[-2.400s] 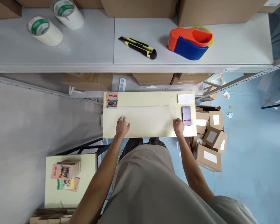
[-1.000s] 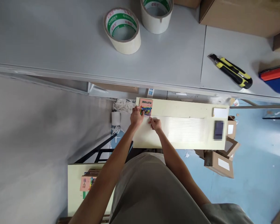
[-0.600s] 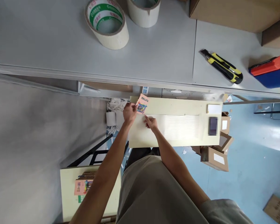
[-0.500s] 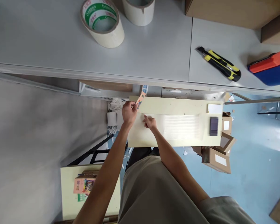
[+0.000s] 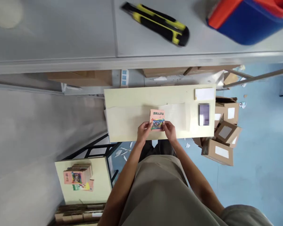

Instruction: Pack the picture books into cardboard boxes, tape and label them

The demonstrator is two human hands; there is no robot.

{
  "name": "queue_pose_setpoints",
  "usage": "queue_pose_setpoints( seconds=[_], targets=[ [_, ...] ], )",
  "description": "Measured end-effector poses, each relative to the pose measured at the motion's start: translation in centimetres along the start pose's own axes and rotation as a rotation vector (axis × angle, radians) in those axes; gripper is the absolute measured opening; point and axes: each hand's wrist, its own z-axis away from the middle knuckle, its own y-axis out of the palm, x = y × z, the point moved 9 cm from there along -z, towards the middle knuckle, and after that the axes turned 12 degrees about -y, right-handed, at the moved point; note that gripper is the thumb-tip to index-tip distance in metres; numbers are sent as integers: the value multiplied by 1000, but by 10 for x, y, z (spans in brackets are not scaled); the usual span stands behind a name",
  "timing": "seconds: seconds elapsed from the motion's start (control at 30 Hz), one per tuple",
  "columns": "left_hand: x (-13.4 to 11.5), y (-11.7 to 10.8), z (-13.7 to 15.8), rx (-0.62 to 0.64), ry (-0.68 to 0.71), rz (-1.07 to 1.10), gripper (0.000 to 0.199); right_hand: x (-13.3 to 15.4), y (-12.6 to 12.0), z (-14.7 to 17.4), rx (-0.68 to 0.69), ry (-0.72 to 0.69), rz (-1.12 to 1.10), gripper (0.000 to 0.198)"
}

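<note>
A pink booklet (image 5: 157, 115) with dark lettering and a colourful picture faces up over the cream table (image 5: 129, 95). My left hand (image 5: 144, 131) pinches its left edge. On the opposite edge my right hand (image 5: 169, 130) is closed, thumb over the cover. Beneath the booklet and to its right lies a translucent ribbed sheet (image 5: 178, 116), spread over the tabletop. Toward the table's right end are a white box-like item (image 5: 204, 94) and a dark, blurred-out rectangular object (image 5: 204, 111).
A grey shelf (image 5: 68, 34) carrying a yellow-black utility knife (image 5: 159, 23) and a red-blue object (image 5: 247, 22) crosses above the table. Cardboard boxes (image 5: 217, 152) stand on the floor at right. Pink books (image 5: 77, 174) are stacked on a lower-left side table (image 5: 99, 182).
The booklet, earlier tilted in my left hand at the table's far left edge, is now in front of me with its cover up. My right hand has closed on it too. The view has shifted right.
</note>
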Motion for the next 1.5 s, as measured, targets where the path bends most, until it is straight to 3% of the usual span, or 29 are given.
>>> queue_pose_setpoints(
  seconds=[0.13,0.23,0.37,0.5,0.63,0.8,1.03,1.13,1.3,1.4,1.5],
  targets=[
    [6,82,-4,68,34,-144,37,3,-84,-1,-87,-62,182,61],
    [4,109,-14,25,64,-306,26,3,-112,-17,-108,-110,264,56],
    [9,117,-25,-33,75,-392,22,1,-118,-35,-91,-194,349,48],
    [22,114,-32,-47,58,-329,39,1,-121,-35,-67,-257,452,37],
    [27,108,-36,-84,69,-281,50,7,-147,-20,-223,-305,582,31],
    [30,100,-38,-116,38,-283,51,0,-164,-13,-339,-313,635,40],
    [29,95,-38,-137,-7,-343,55,6,-149,-15,-285,-302,659,22],
    [12,98,-27,-159,76,-471,47,22,-129,-10,-156,-349,675,13],
    [-37,112,7,-237,362,-668,40,30,-79,-9,114,-415,809,10],
    [-43,122,11,-186,332,-572,37,22,-51,-14,256,-439,911,10],
    [-40,122,6,-274,310,-519,36,11,-35,-17,333,-431,970,10]
  ],
)
